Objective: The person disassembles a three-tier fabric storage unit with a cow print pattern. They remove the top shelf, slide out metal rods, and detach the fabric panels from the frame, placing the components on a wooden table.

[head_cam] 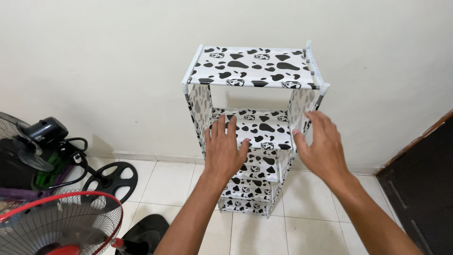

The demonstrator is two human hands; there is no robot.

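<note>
The left hand (225, 150) lies flat, fingers spread, on the cow-print rack (255, 71); at its 3 o'clock, the right hand (322, 144) hovers open, holding nothing.

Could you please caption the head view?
Left hand flat on the second tier of a black-and-white cow-print fabric rack; right hand open beside it.

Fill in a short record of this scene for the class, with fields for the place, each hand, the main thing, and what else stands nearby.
Place: tiled floor beside a plain pale wall
Main thing: cow-print fabric shelf rack, several tiers, standing against the wall
Left hand: open, palm down, on the second shelf
Right hand: open, fingers spread, by the rack's right side; contact unclear
Nearby: red-rimmed fan and black fan at left, dark door at right
</note>
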